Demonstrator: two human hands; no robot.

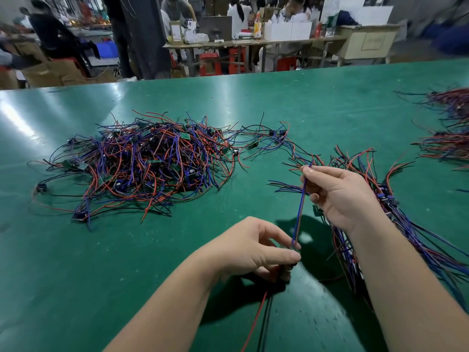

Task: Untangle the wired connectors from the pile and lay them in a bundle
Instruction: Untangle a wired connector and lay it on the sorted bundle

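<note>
**Surroundings: Non-Task Items**

Green table: glossy top, scuffed, with light glare. Beyond its far edge stand a dark pillar left of centre and a wooden bench carrying white boxes, with red stools beneath. Blue bin and cardboard boxes lie beyond the far-left corner. Several people there, blurred.

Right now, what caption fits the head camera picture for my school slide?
A left hand and right hand hold a blue wire over the green table, tangled pile left, laid bundle right.

Your left hand covers most of connector; red lead exits bottom edge; your right forearm overlaps bundle.
</note>
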